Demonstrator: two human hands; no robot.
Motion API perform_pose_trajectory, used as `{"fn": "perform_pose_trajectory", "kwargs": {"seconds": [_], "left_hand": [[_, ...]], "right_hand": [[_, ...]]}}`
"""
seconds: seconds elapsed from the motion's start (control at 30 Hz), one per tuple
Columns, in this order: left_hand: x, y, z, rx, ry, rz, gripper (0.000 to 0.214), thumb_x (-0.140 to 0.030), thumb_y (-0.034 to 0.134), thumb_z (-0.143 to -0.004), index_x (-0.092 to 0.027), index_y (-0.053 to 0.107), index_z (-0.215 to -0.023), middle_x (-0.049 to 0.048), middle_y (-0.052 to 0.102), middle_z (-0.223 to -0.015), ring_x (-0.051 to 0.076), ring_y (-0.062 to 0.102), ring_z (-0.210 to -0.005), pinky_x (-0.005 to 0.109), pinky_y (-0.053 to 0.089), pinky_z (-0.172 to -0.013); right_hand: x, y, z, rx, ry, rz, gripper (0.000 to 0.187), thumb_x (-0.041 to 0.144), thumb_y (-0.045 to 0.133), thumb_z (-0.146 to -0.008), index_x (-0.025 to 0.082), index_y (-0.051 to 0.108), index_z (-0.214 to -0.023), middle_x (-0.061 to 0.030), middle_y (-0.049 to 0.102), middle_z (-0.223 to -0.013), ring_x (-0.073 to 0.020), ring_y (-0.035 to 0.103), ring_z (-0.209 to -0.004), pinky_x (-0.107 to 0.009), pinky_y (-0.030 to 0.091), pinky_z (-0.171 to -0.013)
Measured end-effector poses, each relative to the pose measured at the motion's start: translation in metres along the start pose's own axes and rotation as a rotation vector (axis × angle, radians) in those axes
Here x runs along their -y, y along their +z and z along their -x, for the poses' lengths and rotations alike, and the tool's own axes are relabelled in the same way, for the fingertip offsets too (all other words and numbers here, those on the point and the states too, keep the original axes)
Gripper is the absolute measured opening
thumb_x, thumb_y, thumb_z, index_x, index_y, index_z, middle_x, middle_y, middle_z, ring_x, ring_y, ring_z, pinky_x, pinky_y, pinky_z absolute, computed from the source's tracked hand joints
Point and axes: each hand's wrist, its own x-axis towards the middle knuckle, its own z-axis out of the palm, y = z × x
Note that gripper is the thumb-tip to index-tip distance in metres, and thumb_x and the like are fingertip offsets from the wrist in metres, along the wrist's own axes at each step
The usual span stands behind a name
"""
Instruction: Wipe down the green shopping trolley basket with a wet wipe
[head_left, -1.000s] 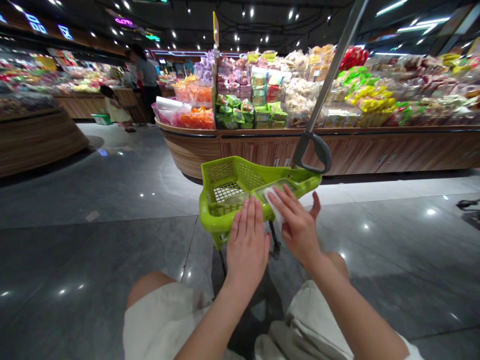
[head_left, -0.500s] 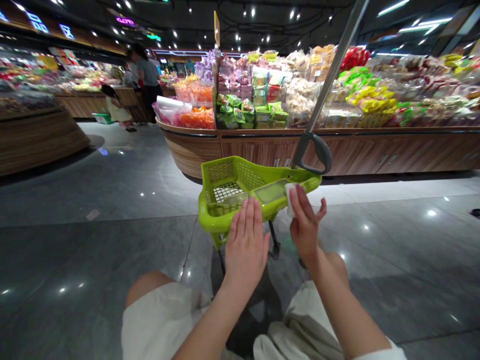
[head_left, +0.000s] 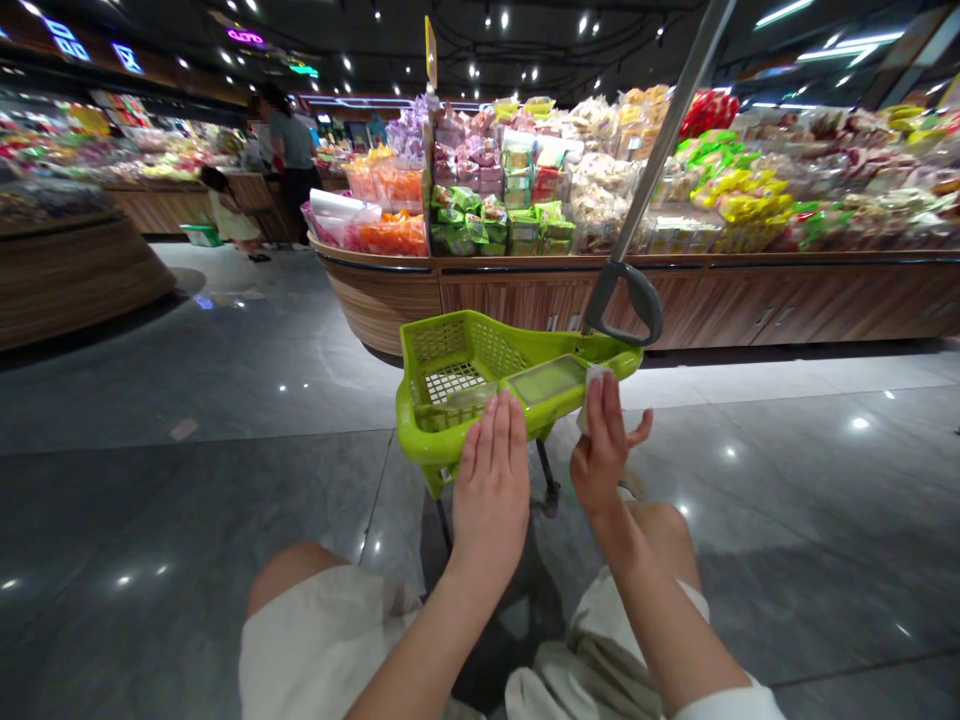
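Note:
A lime-green shopping basket cart (head_left: 420, 441) stands before my knees, with a clear framed panel (head_left: 546, 381) on its near rim. My left hand (head_left: 491, 480) lies flat on the near rim, fingers stretched out and side by side, holding nothing. A white cloth or tissue (head_left: 594, 376) is pressed under the fingers of my right hand (head_left: 606, 440), against the rim just right of the panel. The little finger of that hand sticks out to the side. Most of the white cloth is hidden behind the fingers.
A grey loop handle (head_left: 628, 305) and a metal pole (head_left: 671, 135) rise at the cart's right end. Behind runs a wooden display counter (head_left: 525, 292) heaped with packaged snacks. Farther left are a curved counter (head_left: 75, 280), a standing person (head_left: 292, 150) and a small person (head_left: 231, 215) beside a green basket (head_left: 201, 235).
My right hand has slid slightly right with the white cloth, away from the panel, whose right end now shows more. My left hand has hardly moved.

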Motion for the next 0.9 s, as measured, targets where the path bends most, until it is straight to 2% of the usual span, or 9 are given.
{"fn": "perform_pose_trajectory", "kwargs": {"seconds": [0.17, 0.3, 0.4, 0.53, 0.6, 0.67, 0.8, 0.83, 0.9], "left_hand": [[0.001, 0.000, 0.000, -0.008, -0.006, -0.004, 0.070, -0.011, 0.044, -0.090, -0.004, 0.021, -0.155, 0.0141, 0.034, -0.160, 0.026, 0.033, -0.148, 0.043, 0.029, -0.122], [0.001, -0.004, -0.001, 0.001, 0.005, -0.003, 0.067, -0.013, 0.044, -0.091, -0.004, 0.026, -0.154, 0.0138, 0.035, -0.160, 0.026, 0.035, -0.147, 0.042, 0.029, -0.122], [-0.001, -0.004, -0.002, 0.008, -0.009, 0.000, 0.067, -0.014, 0.045, -0.091, -0.002, 0.026, -0.154, 0.0154, 0.036, -0.159, 0.027, 0.035, -0.147, 0.044, 0.030, -0.121], [-0.001, -0.002, -0.001, 0.008, -0.007, -0.006, 0.068, -0.013, 0.047, -0.090, -0.003, 0.026, -0.154, 0.0155, 0.036, -0.159, 0.027, 0.034, -0.148, 0.045, 0.031, -0.121], [0.000, -0.002, -0.001, 0.007, -0.001, -0.012, 0.068, -0.013, 0.047, -0.090, -0.003, 0.027, -0.154, 0.0146, 0.035, -0.160, 0.027, 0.034, -0.148, 0.044, 0.030, -0.121], [0.001, -0.002, -0.001, 0.016, 0.004, -0.013, 0.068, -0.013, 0.046, -0.090, -0.003, 0.025, -0.154, 0.0142, 0.034, -0.160, 0.026, 0.034, -0.148, 0.043, 0.029, -0.121], [0.001, -0.002, 0.000, 0.017, 0.012, -0.007, 0.069, -0.014, 0.046, -0.091, -0.002, 0.023, -0.155, 0.0147, 0.033, -0.161, 0.026, 0.032, -0.149, 0.043, 0.027, -0.122], [0.001, -0.002, 0.000, 0.011, 0.008, -0.007, 0.069, -0.014, 0.046, -0.091, -0.002, 0.023, -0.155, 0.0147, 0.034, -0.160, 0.026, 0.032, -0.149, 0.043, 0.027, -0.122], [0.000, -0.001, 0.000, 0.001, -0.001, -0.004, 0.070, -0.014, 0.048, -0.089, -0.002, 0.024, -0.154, 0.0143, 0.035, -0.160, 0.027, 0.033, -0.149, 0.043, 0.026, -0.122]], "right_hand": [[0.013, -0.003, 0.005, 0.043, -0.317, -0.086, 0.074, 0.001, 0.035, -0.088, 0.029, 0.028, -0.156, -0.0071, 0.061, -0.141, -0.0136, 0.052, -0.136, -0.044, 0.002, -0.125], [-0.016, 0.009, 0.002, -0.030, -0.012, -0.034, 0.076, 0.003, 0.034, -0.083, 0.026, 0.028, -0.156, -0.0130, 0.046, -0.153, -0.0195, 0.046, -0.141, -0.052, 0.009, -0.123], [-0.009, 0.012, 0.003, -0.042, 0.197, -0.056, 0.077, 0.004, 0.031, -0.083, 0.024, 0.025, -0.157, -0.0144, 0.038, -0.158, -0.0217, 0.040, -0.145, -0.056, 0.014, -0.122], [0.023, 0.008, 0.011, 0.019, -0.130, -0.112, 0.073, 0.005, 0.034, -0.089, 0.028, 0.026, -0.157, -0.0108, 0.050, -0.151, -0.0176, 0.046, -0.141, -0.048, 0.015, -0.124], [0.020, 0.008, 0.012, 0.015, -0.273, -0.108, 0.072, 0.004, 0.037, -0.089, 0.031, 0.029, -0.155, -0.0086, 0.057, -0.146, -0.0165, 0.051, -0.137, -0.046, 0.014, -0.124], [0.004, 0.011, 0.009, -0.008, -0.242, -0.076, 0.071, 0.005, 0.037, -0.088, 0.030, 0.030, -0.155, -0.0096, 0.055, -0.147, -0.0181, 0.051, -0.137, -0.049, 0.012, -0.124], [-0.016, 0.015, 0.002, -0.065, 0.112, -0.063, 0.072, 0.007, 0.032, -0.086, 0.022, 0.028, -0.156, -0.0148, 0.039, -0.158, -0.0228, 0.036, -0.147, -0.055, 0.012, -0.122], [-0.012, 0.013, 0.002, -0.063, 0.129, -0.077, 0.073, 0.006, 0.031, -0.086, 0.022, 0.028, -0.156, -0.0145, 0.038, -0.158, -0.0220, 0.034, -0.148, -0.054, 0.013, -0.123], [0.001, 0.008, 0.003, -0.018, -0.009, -0.109, 0.072, 0.004, 0.032, -0.087, 0.026, 0.029, -0.156, -0.0116, 0.045, -0.154, -0.0190, 0.039, -0.145, -0.049, 0.013, -0.124]]}}
